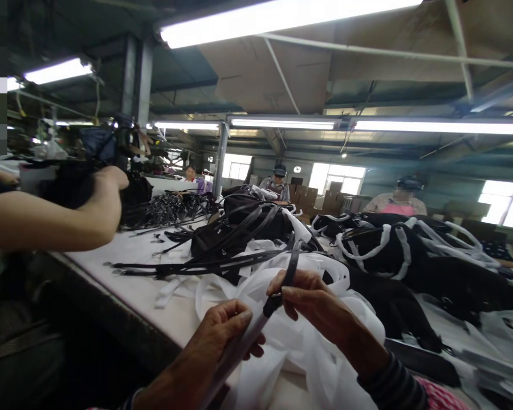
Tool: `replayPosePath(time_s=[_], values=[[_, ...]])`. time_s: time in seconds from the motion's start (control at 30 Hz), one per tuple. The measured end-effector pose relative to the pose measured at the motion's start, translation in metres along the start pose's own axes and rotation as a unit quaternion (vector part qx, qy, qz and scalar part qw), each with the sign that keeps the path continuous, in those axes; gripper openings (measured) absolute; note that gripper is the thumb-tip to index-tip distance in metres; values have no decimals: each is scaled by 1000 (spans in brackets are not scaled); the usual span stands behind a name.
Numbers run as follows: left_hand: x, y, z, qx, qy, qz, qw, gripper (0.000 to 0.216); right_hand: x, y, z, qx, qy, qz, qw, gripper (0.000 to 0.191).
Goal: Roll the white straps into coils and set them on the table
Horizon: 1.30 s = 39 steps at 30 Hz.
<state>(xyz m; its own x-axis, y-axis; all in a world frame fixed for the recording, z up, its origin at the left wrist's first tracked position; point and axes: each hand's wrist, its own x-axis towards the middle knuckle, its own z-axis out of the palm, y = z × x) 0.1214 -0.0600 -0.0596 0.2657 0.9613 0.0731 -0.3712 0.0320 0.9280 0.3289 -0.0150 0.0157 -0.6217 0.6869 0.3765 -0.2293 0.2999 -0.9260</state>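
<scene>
A black strap (293, 263) with a buckle-like piece runs between my two hands, its lower length wrapped in a white strip (243, 344). My left hand (222, 327) is closed around the white-wrapped part, below the dark piece. Higher up, my right hand (305, 293) pinches the strap near that piece, thumb and fingers together. Under and behind both hands lies a loose heap of white strip material (290, 347). Several black straps (154, 267) with metal ends stretch across the table to the left.
Black bags (371, 250) with white-wrapped handles are piled at right; more lie ahead. A tangle of dark straps (177, 208) sits at the back left. A co-worker's bare arm (68, 216) reaches in from the left. Other people sit across the white table (123, 296).
</scene>
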Motion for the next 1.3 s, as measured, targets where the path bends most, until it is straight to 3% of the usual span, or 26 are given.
replayPosePath(time_s=[0.17,0.6,0.7,0.93,1.13,1.2,1.3], values=[[-4,7,5,23,-12,29,999,28,-1,1,9,-16,-13,12,1000,16],[-14,19,9,113,-23,27,993,34,11,9,25,87,116,39,989,20],[-16,19,11,130,-41,7,991,31,14,10,28,87,110,29,990,20],[-13,15,6,39,-101,-24,994,43,15,16,27,103,64,30,992,19],[-1,15,5,129,-14,41,991,37,10,22,34,33,67,22,997,12],[-1,15,4,155,16,47,987,37,9,23,35,20,80,28,996,17],[-5,20,3,168,13,44,985,43,18,20,28,99,127,61,985,34]])
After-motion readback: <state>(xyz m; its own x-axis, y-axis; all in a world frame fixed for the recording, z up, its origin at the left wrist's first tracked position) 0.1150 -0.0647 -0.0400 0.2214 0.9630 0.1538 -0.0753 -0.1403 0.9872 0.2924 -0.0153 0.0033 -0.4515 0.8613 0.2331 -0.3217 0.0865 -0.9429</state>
